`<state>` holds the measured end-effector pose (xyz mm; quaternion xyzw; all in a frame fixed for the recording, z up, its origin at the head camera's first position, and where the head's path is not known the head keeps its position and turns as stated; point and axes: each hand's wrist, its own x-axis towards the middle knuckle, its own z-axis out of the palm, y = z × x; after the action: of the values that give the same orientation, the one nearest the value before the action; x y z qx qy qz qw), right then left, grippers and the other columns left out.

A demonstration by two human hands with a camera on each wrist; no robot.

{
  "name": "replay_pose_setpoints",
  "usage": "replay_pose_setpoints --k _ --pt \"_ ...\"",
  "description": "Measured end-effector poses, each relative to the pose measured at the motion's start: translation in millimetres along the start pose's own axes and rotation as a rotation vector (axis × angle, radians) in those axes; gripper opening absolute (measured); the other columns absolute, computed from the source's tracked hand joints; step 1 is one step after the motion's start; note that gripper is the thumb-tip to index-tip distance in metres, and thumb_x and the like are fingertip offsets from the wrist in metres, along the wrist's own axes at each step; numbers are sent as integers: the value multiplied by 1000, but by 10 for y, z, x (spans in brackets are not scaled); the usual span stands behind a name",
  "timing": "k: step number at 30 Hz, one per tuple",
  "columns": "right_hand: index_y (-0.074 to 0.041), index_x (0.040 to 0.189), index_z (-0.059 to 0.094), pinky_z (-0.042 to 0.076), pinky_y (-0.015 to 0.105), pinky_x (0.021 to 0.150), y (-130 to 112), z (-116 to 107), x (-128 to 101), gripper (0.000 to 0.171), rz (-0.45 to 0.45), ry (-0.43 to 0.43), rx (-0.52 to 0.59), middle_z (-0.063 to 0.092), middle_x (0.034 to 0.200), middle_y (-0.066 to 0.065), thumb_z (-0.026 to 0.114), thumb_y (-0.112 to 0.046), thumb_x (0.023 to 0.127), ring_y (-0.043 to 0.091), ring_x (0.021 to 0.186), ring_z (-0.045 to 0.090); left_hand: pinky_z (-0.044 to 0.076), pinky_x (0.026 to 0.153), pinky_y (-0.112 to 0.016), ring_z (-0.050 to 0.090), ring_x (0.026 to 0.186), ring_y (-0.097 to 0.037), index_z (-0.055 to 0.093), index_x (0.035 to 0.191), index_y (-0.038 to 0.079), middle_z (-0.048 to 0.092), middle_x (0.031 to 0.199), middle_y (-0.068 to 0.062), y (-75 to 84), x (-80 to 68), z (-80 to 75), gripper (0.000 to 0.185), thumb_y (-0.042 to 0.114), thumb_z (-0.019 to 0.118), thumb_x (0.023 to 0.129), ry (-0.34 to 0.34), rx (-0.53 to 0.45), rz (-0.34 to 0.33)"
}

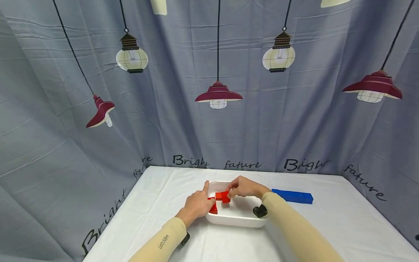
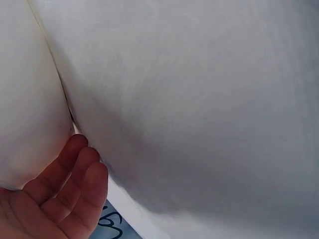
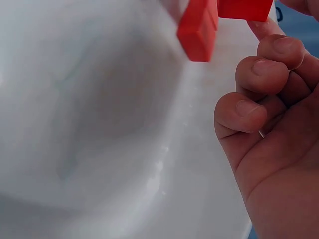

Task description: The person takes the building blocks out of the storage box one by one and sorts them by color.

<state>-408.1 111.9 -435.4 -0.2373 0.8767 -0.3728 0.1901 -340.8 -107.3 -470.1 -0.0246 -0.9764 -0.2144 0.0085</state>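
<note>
Red blocks (image 1: 222, 197) sit low centre of the head view, held over a white tray (image 1: 235, 219) on a white-clothed table (image 1: 157, 203). Right hand (image 1: 243, 187) pinches the upper red piece from the right, fingertips on it, other fingers curled in (the right wrist view shows three curled fingers (image 3: 259, 74) beside the red pieces (image 3: 199, 30) at the top of the frame, with the tray's white inside below). Left hand (image 1: 198, 203) comes in from the lower left and sits against the red blocks at the tray's left rim, index finger pointing up; whether it grips a piece I cannot tell, since its back hides the fingers. In the left wrist view, its fingers (image 2: 75, 179) lie bent together at lower left, against the tray's white outer wall (image 2: 199, 109). One more red piece (image 1: 214, 209) shows just under the left hand, inside the tray's left edge.

Blue block (image 1: 292, 196) lies flat on the table, right of the tray and apart from it. Both arms wear beige sleeves (image 1: 294, 225). Grey curtain (image 1: 209, 109) printed with lamps hangs behind the table.
</note>
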Motion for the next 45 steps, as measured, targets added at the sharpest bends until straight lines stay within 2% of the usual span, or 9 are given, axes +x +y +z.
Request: replay_pose_setpoints --k 3,7,10,15,24,32,38,45 --pt "-15 96 77 37 27 62 -24 -53 -17 14 -4 4 -9 57 69 -1 75 -18 83 15 72 49 53 86 -48 64 89 -27 28 159 13 69 113 -16 -16 -3 -20 78 40 60 94 -14 -1 -6" --pt "-14 97 77 36 26 59 -48 -129 -73 14 -32 0 -9 52 65 -2 74 -16 84 14 65 45 53 85 -47 64 88 -26 27 159 12 69 112 -16 -40 -3 -17 78 41 59 94 -21 10 -4" --pt "-12 100 77 34 26 57 -60 -181 -132 15 -46 5 -16 48 64 -3 73 -15 85 13 61 42 53 84 -47 64 88 -26 28 159 11 70 111 -16 -52 -10 -10 78 41 59 94 -18 18 2" --pt "-12 101 76 35 27 61 -49 -251 -230 17 -33 33 -49 48 65 -3 74 -17 85 13 64 44 53 80 -47 68 89 -28 28 159 10 71 112 -18 -69 -21 -2 79 40 59 92 7 15 26" --pt "-9 106 76 40 31 68 65 -397 -409 23 -30 83 -67 53 71 0 75 -19 85 16 72 50 53 78 -48 68 86 -28 28 158 8 71 110 -19 -65 -27 -11 78 37 59 93 23 -5 48" --pt "-10 109 74 39 33 66 153 -515 -618 26 -21 121 -89 46 67 0 75 -24 87 17 69 48 52 81 -48 67 88 -28 28 159 10 71 113 -18 -40 -35 -16 77 37 58 93 13 -12 35" --pt "-9 110 71 41 30 66 254 -595 -794 25 -37 146 -91 48 69 -1 72 -21 89 16 70 49 52 83 -48 67 88 -27 28 159 10 70 115 -18 -33 -37 -17 77 37 58 94 9 -16 30" --pt "-8 110 71 39 26 60 362 -683 -1007 25 -63 179 -84 45 68 -1 73 -21 88 12 62 45 52 80 -46 66 86 -26 26 159 10 71 112 -17 -28 -9 -11 78 37 57 93 12 -8 44"
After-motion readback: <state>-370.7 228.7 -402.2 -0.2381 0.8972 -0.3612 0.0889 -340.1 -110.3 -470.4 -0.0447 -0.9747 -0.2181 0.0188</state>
